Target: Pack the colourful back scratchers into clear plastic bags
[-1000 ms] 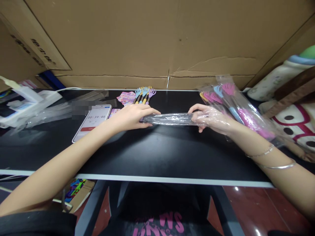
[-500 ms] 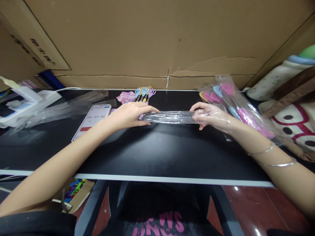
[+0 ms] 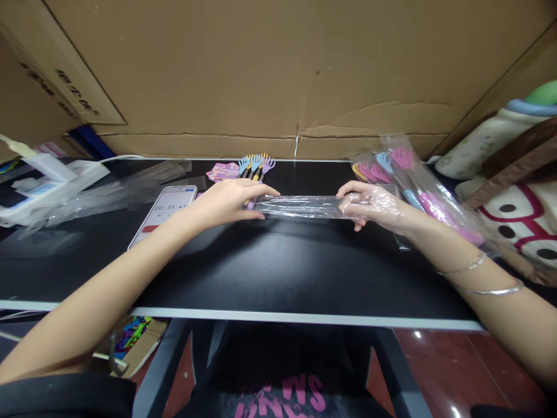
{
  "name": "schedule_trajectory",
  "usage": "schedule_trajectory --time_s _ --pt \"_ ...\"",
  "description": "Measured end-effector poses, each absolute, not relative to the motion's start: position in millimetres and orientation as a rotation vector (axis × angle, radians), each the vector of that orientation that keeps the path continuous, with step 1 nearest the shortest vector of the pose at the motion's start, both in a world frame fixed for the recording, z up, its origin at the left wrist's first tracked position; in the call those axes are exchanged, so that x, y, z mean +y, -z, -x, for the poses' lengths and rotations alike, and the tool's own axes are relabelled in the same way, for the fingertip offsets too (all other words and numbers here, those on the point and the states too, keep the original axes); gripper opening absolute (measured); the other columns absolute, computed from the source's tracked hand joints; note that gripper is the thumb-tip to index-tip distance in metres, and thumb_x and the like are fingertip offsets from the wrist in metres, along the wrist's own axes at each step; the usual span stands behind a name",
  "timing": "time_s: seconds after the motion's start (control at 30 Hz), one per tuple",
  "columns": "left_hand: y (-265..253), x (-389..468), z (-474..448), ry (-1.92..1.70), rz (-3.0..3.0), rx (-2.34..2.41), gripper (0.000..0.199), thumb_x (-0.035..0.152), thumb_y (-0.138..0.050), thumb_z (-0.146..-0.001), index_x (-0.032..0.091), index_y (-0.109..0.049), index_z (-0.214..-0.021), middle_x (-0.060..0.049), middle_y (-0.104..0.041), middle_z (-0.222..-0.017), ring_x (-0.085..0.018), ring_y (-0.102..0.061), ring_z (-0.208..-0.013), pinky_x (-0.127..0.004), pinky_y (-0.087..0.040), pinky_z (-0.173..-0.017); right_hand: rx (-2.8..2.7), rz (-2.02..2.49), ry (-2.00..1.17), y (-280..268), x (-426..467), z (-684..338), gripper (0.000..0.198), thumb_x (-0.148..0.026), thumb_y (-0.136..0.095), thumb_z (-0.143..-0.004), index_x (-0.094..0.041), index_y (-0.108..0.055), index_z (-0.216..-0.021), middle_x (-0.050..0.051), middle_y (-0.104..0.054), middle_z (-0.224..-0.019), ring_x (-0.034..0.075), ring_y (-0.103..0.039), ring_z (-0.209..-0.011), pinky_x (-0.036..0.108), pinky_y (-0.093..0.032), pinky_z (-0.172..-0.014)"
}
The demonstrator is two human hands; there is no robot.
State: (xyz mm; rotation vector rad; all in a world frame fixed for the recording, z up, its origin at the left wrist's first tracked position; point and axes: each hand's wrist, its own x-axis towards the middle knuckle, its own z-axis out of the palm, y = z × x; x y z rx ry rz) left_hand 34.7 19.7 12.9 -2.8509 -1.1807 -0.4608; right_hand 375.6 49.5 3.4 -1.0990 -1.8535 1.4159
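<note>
A long clear plastic bag is stretched level above the black table between both hands. My left hand holds its left end, with thumb below and fingers above. At the other end, my right hand has its fingers curled into the bag, and film wrinkles over the knuckles. Behind my left hand lie several back scratchers with blue, yellow and purple claw heads, their handles partly hidden by the hand. Bagged back scratchers, pink and blue, lie beyond my right wrist.
A phone running a timer lies left of my left hand, near loose clear bags and a white power strip. Pink printed cards sit by the scratchers. A bottle and a plush-like bag stand right. Cardboard walls the back.
Both hands stay almost in place with the bag stretched between them. My left hand has shifted very slightly, and more of a purple handle shows beside it.
</note>
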Motion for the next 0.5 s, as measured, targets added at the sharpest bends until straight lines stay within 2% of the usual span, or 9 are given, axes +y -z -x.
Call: schedule_trajectory --time_s 0.2,0.33,0.5 --pt "-13 16 -36 0.401 2.7 -1.245 0.046 0.052 -0.066 -0.089 0.029 -0.061 -0.129 -0.004 -0.073 -0.106 -0.02 -0.068 -0.095 -0.024 -0.046 -0.072 -1.879 1.118 -1.358 -4 49 -371 0.035 -0.033 -0.083 -0.069 -0.019 -0.059 -0.091 -0.004 -0.059 -0.064 0.008 -0.05 -0.05 0.023 -0.044 -0.046" --pt "-11 12 -40 0.331 2.622 -1.277 0.052 0.058 -0.066 -0.086 0.031 -0.061 -0.13 -0.003 -0.074 -0.104 -0.02 -0.069 -0.094 -0.022 -0.042 -0.063 -1.84 1.13 -1.412 -3 43 -365 0.033 -0.033 -0.08 -0.069 -0.019 -0.059 -0.091 -0.005 -0.056 -0.062 0.009 -0.049 -0.053 0.023 -0.043 -0.049" --pt "-9 7 -44 0.336 2.644 -1.252 0.053 0.063 -0.058 -0.089 0.031 -0.061 -0.131 -0.002 -0.074 -0.109 -0.019 -0.069 -0.097 -0.022 -0.043 -0.066 -1.88 1.121 -1.362 -1 37 -359 0.033 -0.037 -0.077 -0.073 -0.018 -0.06 -0.092 -0.004 -0.057 -0.058 0.011 -0.051 -0.055 0.026 -0.043 -0.056"
